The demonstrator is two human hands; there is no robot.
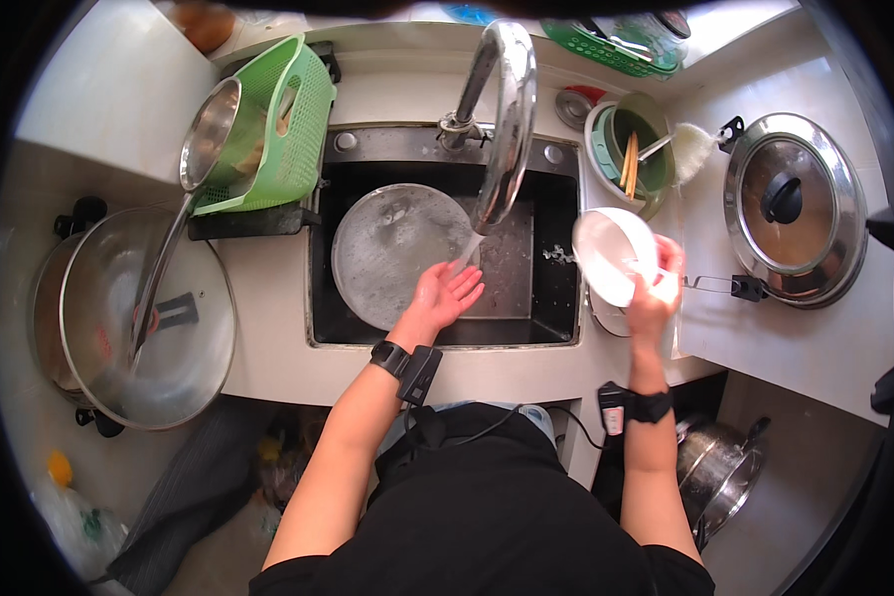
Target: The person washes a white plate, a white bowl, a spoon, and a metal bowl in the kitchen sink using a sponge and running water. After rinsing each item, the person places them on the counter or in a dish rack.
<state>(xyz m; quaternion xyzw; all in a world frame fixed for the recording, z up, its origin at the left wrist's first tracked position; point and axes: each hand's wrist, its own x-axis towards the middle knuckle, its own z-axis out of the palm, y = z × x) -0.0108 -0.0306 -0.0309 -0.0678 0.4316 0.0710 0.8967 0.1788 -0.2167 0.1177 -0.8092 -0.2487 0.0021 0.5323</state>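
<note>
My left hand is palm up with its fingers apart under the chrome faucet, where water runs onto it. Below it, a round metal basin holding sudsy water sits in the left part of the dark sink. At the sink's right edge, my right hand grips a white bowl, tilted with its inside showing. Part of another pale round dish shows on the counter beneath that bowl.
A green plastic basket with a metal ladle stands left of the sink, above a large glass lid. Nested bowls with chopsticks stand at the back right, beside a lidded pot. Metal pots sit below the counter.
</note>
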